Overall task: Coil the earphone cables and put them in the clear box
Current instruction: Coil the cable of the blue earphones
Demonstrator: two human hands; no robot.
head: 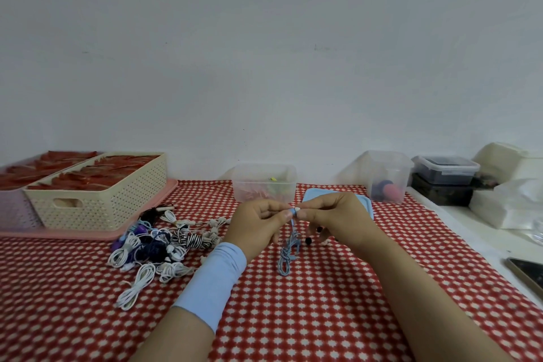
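Note:
A light blue earphone cable (287,253) hangs tangled between my hands, its lower loops touching the red checked tablecloth (338,303). My left hand (255,225) and my right hand (335,219) both pinch its top end near a white earbud tip. Two black earbuds lie just under my right hand. A pile of coiled white, black and purple earphones (158,247) sits to the left. The clear box (264,182) stands behind my hands with a few items inside, and its blue lid (316,195) lies beside it.
A cream perforated basket (97,197) with red items sits on a pink tray at the back left. Another clear tub (386,176), a lidded container (446,169) and white packages (505,203) line the right. A dark phone (527,273) lies at the right edge.

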